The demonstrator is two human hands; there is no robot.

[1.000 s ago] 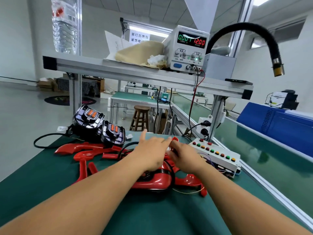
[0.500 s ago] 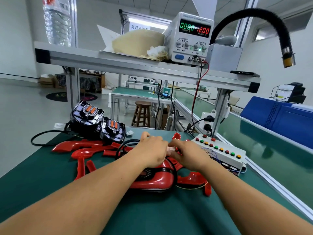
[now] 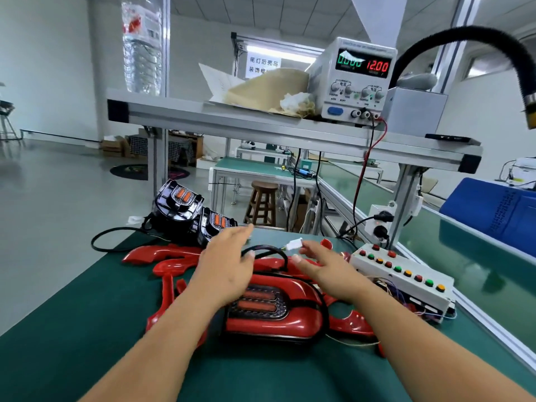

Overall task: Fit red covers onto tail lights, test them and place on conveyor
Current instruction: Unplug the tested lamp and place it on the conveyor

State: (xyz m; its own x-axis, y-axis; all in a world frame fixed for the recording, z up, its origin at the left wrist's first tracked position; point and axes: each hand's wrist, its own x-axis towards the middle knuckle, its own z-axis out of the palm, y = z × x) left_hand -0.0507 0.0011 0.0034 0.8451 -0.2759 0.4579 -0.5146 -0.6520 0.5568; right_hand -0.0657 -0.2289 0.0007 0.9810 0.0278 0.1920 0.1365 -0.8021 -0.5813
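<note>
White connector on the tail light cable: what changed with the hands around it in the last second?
Both hands were bunched together at the white connector; now the left hand and right hand have drawn apart with fingers spread, and seem to have let it go. The red-covered tail light, the black tail lights, the loose red covers and the button box stayed put.

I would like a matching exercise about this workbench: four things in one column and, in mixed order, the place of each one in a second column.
Things
1 power supply
2 button box
3 wooden stool
4 tail light with red cover

Places
A on the floor beyond the green mat
B on the green mat, nearest the camera
C on the upper shelf
D at the mat's right edge, beside the conveyor

Pairs: 1-C, 2-D, 3-A, 4-B
</note>
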